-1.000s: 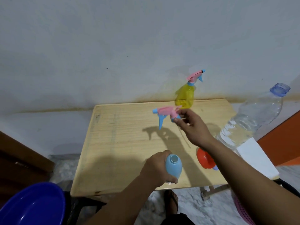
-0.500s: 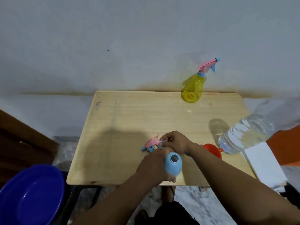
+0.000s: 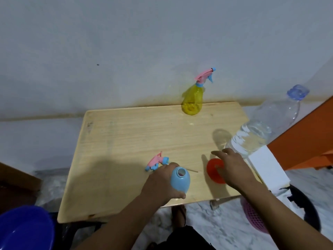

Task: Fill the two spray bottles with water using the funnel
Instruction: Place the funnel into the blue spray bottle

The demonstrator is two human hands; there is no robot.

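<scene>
A person leans over a small wooden table [image 3: 137, 134] set against a pale wall. Their left hand [image 3: 160, 184] is wrapped around a light blue spray bottle [image 3: 180, 179] near the table's front edge, holding it upright with its neck uncapped and open. Just behind that hand, the bottle's pink and blue trigger head [image 3: 156, 162] lies on its side on the wood, its thin dip tube running out toward the right. The right hand [image 3: 232, 168] reaches over an orange funnel [image 3: 214, 170] resting near the front right corner; the fingers are spread and relaxed, lying over the funnel's right side, and I cannot tell whether they touch it. A yellow spray bottle [image 3: 192, 100] with its pink trigger head in place stands at the back edge, right of centre, close to the wall. A large clear water bottle [image 3: 261, 130] with a blue cap, partly filled, stands at the right edge beside a white block [image 3: 266, 168]. A dark blue basin [image 3: 25, 228] sits on the floor off the front left corner.
</scene>
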